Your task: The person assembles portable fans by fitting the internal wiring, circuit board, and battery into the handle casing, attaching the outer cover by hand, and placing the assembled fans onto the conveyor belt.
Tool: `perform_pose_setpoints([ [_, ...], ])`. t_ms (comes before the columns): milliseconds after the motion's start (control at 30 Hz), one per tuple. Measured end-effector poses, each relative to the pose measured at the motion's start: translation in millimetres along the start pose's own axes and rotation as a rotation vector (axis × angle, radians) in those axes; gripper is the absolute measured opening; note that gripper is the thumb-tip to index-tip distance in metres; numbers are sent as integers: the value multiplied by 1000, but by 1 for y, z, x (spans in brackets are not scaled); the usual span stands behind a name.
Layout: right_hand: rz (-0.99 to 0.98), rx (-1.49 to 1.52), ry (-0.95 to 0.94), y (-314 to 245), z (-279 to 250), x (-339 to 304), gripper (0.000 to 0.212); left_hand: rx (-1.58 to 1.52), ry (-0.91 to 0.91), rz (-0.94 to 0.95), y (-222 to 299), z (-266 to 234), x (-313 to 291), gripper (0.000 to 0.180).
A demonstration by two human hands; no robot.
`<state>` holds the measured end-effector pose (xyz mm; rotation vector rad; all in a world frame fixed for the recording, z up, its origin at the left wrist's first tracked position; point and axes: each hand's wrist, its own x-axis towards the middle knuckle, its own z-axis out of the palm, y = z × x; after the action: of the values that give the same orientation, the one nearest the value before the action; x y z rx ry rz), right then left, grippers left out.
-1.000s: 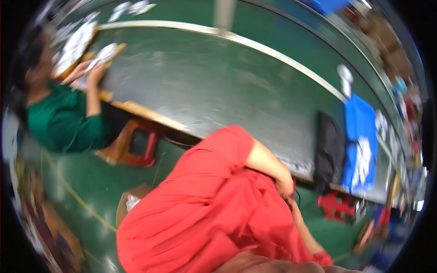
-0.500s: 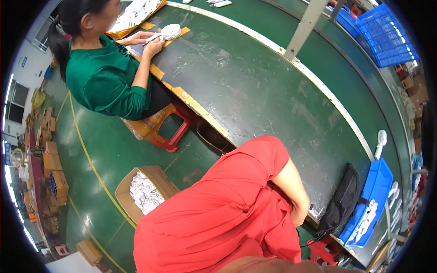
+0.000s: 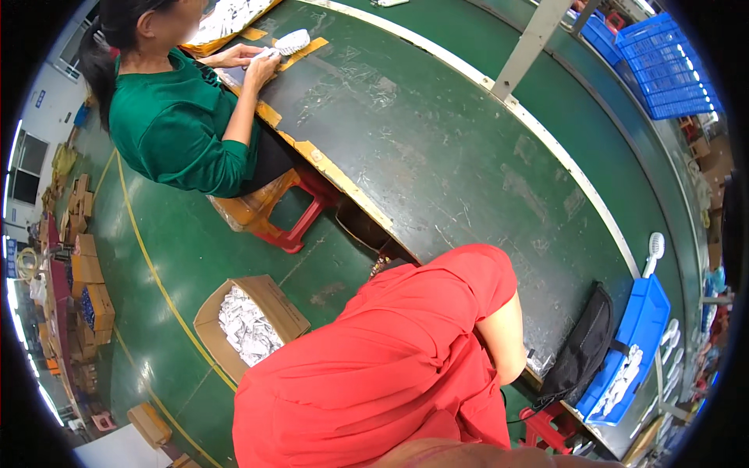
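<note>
Neither of my hands shows. My torso in a red shirt (image 3: 351, 351) leans along the near edge of the dark green worktable (image 3: 437, 171). One bare arm (image 3: 503, 335) comes out of a short red sleeve and bends down beside the table edge; its hand is hidden behind the shirt. Nearest to that arm are a black bag (image 3: 579, 343) on the table corner and a blue bin (image 3: 624, 366) of small white pieces. At the far left, a co-worker in green (image 3: 175, 129) holds a white item with a round slotted head (image 3: 292, 42), like a handheld fan, in both hands.
A cardboard box (image 3: 292, 312) of white packets stands on the floor at left. The co-worker sits on a red stool (image 3: 292, 226). A metal post (image 3: 530, 47) rises by the table's far side. Another white fan-like item (image 3: 654, 251) stands by the blue bin.
My torso and sleeve have shifted slightly right, and less of the bent forearm shows. The co-worker has tilted the white item and brought both hands together on it.
</note>
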<state>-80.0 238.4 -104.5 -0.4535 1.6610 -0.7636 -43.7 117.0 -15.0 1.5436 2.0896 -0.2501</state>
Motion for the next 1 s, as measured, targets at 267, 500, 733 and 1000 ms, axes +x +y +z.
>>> perform_pose_setpoints([
  [267, 44, -49, 4, 12, 8, -22, 26, 669, -252, -66, -28, 25, -52, 64],
  [500, 92, -200, -32, -3, 8, -32, 26, 130, -539, -440, -102, 104, 127, 88],
  [733, 107, -215, -37, 5, 23, -30, 26, 696, 238, -26, -33, 42, -79, 37],
  [1000, 169, -318, -90, -5, 31, -40, 26, 634, 500, 59, -48, 45, -85, 28],
])
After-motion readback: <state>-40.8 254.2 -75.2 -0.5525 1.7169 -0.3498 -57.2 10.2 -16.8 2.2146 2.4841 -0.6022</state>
